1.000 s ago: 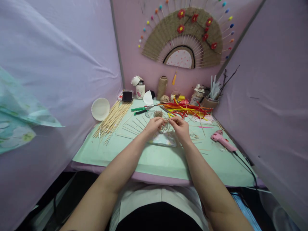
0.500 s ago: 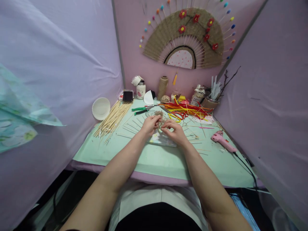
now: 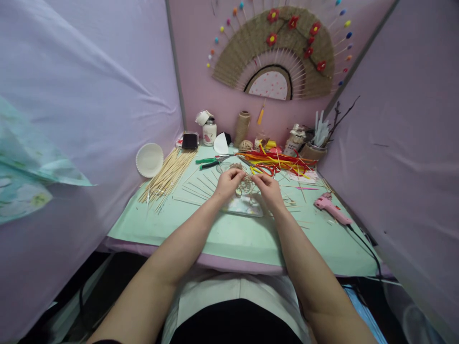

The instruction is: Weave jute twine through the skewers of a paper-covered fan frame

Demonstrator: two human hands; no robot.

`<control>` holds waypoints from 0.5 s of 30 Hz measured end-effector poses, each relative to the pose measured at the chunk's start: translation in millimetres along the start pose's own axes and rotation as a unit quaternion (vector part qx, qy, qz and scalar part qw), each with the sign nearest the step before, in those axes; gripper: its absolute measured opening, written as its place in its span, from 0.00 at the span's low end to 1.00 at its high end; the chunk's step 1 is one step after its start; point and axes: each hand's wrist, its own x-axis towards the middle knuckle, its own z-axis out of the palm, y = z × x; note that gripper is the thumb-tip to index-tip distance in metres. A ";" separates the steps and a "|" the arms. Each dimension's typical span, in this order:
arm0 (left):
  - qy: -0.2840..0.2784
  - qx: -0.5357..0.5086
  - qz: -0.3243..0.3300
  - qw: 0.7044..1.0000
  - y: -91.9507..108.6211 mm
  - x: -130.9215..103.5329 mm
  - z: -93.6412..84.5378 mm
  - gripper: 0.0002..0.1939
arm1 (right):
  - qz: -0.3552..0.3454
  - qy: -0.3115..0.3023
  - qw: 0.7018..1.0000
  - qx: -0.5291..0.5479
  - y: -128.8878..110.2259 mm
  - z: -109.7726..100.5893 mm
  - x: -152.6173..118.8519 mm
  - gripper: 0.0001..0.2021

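Observation:
Between my two hands hangs a loose tangle of tan twine over the middle of the table. My left hand pinches the twine at the tangle's left side. On the other side my right hand pinches it too, thumb and forefinger together. Below them lies a pale flowered pad. Thin sticks fan out from around it on the left, with others to the right. Pliers with green and black handles and yellow-and-red-handled scissors rest just behind my hands.
A heap of bamboo skewers and a white scalloped dish are at left. Red and yellow pipe cleaners lie behind. At right sits a pink glue gun with its cord. Along the back stand a twine spool and a white jar.
My right hand has moved a little right and up, and both hands are now level with the twine stretched between them. The view has shifted slightly.

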 end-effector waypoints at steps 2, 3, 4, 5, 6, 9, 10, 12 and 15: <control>-0.012 0.030 0.017 0.999 0.5 -1.7 1.2 0.12 | 0.023 -0.032 0.999 0.019 0.3 0.9 0.9 0.14; -0.017 0.036 0.019 0.999 1.0 -2.3 1.6 0.12 | 0.026 -0.031 0.999 0.025 0.5 1.4 0.8 0.14; -0.025 0.037 0.015 0.999 1.5 -2.6 1.8 0.13 | 0.026 -0.025 0.999 0.029 0.7 1.8 0.6 0.14; -0.034 0.034 0.009 0.999 2.1 -2.8 1.9 0.13 | 0.024 -0.016 0.999 0.031 1.0 2.1 0.3 0.14; -0.043 0.028 0.001 0.999 2.6 -2.9 1.9 0.14 | 0.022 -0.011 0.999 0.030 1.3 2.2 0.0 0.14; -0.059 0.018 -0.010 0.998 3.1 -3.1 1.5 0.14 | 0.017 -0.009 1.000 0.020 2.4 1.8 -0.2 0.13; -0.060 0.027 -0.009 0.998 2.9 -3.4 1.4 0.12 | 0.013 -0.008 1.000 0.019 2.6 1.5 -0.1 0.13; -0.059 0.076 0.007 0.995 1.7 -4.3 1.3 0.09 | 0.003 -0.005 1.000 0.017 2.8 1.0 -0.1 0.12; -0.060 0.200 0.075 0.975 -1.3 -6.5 1.9 0.05 | -0.020 -0.009 1.000 0.004 2.8 0.4 -0.4 0.12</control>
